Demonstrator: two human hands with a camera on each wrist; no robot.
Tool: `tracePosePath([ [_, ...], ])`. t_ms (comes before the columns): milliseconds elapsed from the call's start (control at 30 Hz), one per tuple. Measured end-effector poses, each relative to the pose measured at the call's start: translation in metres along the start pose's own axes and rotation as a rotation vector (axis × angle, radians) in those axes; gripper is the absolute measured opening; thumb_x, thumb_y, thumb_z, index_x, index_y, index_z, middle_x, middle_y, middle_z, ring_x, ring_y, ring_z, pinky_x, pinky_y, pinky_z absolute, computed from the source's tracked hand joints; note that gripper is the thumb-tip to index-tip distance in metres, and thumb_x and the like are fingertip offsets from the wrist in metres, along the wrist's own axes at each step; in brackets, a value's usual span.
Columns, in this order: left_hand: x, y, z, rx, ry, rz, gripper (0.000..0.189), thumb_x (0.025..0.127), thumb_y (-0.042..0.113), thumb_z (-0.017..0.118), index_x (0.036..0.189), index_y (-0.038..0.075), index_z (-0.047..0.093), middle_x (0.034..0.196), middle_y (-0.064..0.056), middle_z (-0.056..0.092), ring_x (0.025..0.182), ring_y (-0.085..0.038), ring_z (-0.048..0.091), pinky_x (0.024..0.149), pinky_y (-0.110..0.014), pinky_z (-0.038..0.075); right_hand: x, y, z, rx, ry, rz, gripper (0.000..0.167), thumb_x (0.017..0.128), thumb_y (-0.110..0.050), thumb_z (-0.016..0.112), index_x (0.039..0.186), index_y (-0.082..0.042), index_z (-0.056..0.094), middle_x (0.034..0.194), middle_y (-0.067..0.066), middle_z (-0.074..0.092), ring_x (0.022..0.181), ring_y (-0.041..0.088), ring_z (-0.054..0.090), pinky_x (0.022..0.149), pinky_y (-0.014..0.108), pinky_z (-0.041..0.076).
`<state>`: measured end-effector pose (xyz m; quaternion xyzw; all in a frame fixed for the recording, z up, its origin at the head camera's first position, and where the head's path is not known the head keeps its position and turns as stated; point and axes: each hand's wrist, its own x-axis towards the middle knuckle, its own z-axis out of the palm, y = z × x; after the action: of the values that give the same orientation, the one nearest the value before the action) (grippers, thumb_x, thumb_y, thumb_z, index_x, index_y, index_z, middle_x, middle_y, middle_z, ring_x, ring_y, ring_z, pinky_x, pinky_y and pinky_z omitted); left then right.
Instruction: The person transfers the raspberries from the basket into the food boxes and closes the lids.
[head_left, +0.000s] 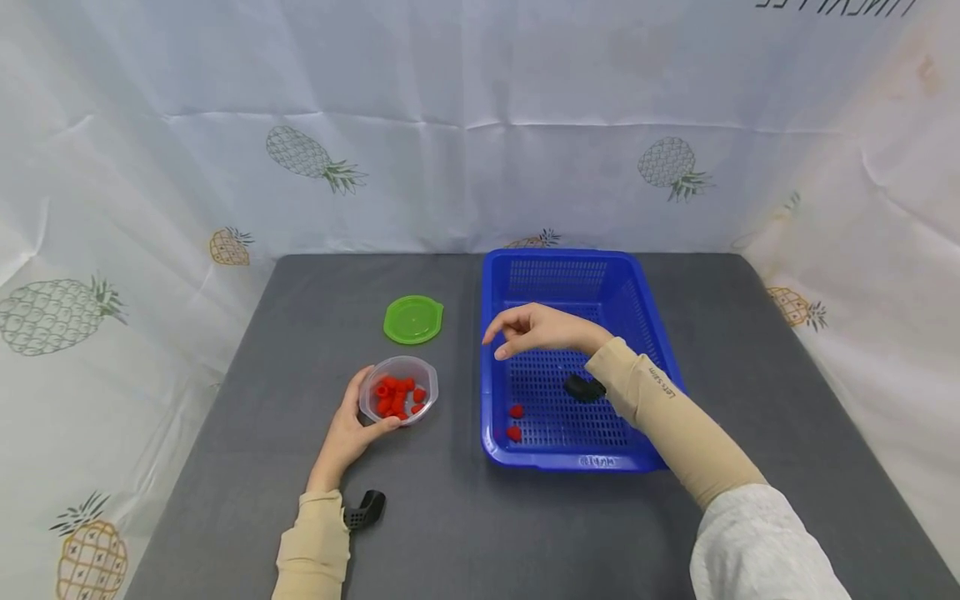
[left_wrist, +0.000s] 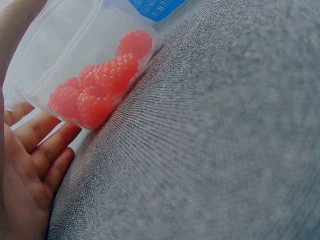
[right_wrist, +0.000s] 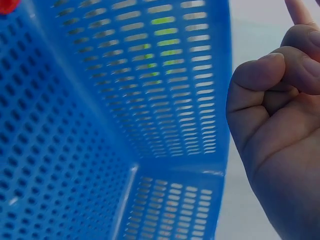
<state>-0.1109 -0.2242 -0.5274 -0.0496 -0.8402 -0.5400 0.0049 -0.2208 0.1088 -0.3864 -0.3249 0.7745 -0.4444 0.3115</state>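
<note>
My left hand holds a clear plastic container, thumb on the near side and fingers around the left wall. Several red raspberries lie inside; the left wrist view shows their bumpy skin through the container wall. Over the left part of a blue slotted basket hovers my right hand. Its index finger and thumb stand apart with nothing visible between them, and the right wrist view shows the other fingers curled in. On the basket floor, near its front left corner, are two more raspberries.
A green lid lies flat on the grey table behind the container. Black wrist cameras show by the left wrist and under the right wrist. White curtains with pineapple prints hang behind and at both sides.
</note>
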Motion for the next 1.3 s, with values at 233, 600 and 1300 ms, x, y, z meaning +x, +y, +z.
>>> tracePosePath([
  [233,0.0,0.0,0.0,-0.004,-0.003,-0.005,0.091,0.073,0.018,0.077,0.146,0.015,0.023,0.149,-0.014,0.029,0.137,-0.032,0.027,0.111,-0.059,0.021,-0.006,0.018,0.002,-0.007,-0.051,0.064,0.034,0.085,-0.02,0.067,0.113,-0.002,0.061,0.061,-0.004,0.042,0.053,0.011,0.032,0.064,0.028,0.039],
  [600,-0.002,0.002,-0.001,-0.003,-0.008,-0.011,0.092,0.073,0.016,0.077,0.147,0.016,0.022,0.15,-0.012,0.029,0.137,-0.029,0.028,0.112,-0.057,0.021,0.0,0.048,0.011,-0.047,-0.181,0.158,0.031,0.082,-0.015,0.07,0.108,-0.001,0.063,0.06,-0.006,0.041,0.054,0.007,0.031,0.059,0.024,0.033],
  [1300,-0.003,0.005,-0.001,-0.001,-0.001,0.002,0.091,0.074,0.022,0.077,0.147,0.018,0.022,0.149,-0.015,0.03,0.137,-0.034,0.028,0.11,-0.06,0.023,0.005,0.065,0.025,-0.15,-0.393,0.269,0.034,0.077,-0.005,0.068,0.111,-0.008,0.065,0.058,-0.009,0.044,0.052,0.003,0.034,0.053,0.019,0.034],
])
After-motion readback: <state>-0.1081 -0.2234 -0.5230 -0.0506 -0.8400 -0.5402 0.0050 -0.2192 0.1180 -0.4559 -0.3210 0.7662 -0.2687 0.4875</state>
